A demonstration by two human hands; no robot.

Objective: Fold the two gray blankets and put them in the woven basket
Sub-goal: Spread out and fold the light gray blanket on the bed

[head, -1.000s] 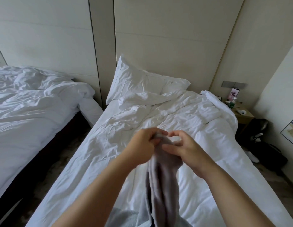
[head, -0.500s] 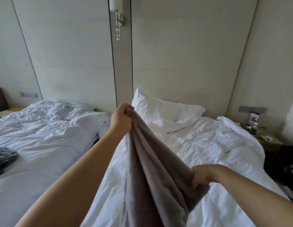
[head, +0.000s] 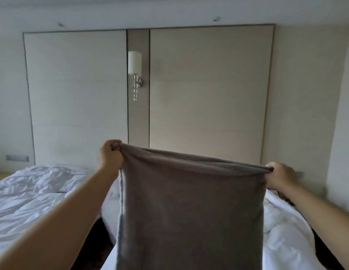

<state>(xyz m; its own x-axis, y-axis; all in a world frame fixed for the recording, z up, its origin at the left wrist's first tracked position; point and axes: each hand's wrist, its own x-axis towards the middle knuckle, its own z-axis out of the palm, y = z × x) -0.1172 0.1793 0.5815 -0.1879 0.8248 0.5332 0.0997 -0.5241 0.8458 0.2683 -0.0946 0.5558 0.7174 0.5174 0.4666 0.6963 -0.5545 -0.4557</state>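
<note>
Fingers [head: 113,147] of left hand [head: 109,158] and right hand [head: 279,175] pinch the blanket [head: 191,203] at its top corners; I see it hanging (edge doubled) over the bed [head: 286,242].

It was a hotel-like bedroom: two beds [head: 33,191] with rumpled white linen, panelled wall [head: 208,90], a sconce [head: 135,69].

plain gray blanket [head: 191,207], white bedding [head: 33,193]
</note>
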